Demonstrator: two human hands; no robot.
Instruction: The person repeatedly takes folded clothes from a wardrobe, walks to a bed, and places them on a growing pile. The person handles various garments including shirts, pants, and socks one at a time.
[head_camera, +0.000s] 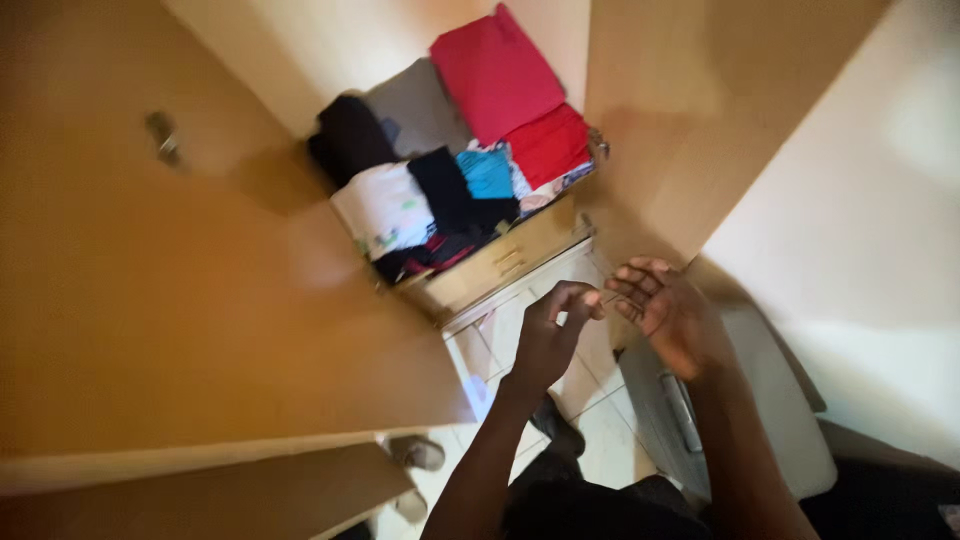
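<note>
The left hand (548, 335) and right hand (668, 315) meet above the tiled floor (600, 430), left fingers pinched, right fingers loosely open; whether they hold anything I cannot tell. Folded clothes (450, 170) fill the wardrobe shelf (500, 262) just beyond

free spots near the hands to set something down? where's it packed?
Bare tiled floor below the left hand and right hand, between the drawer front and the grey case. Crowded: the shelf of folded clothes, filled edge to edge between the wardrobe doors.
</note>
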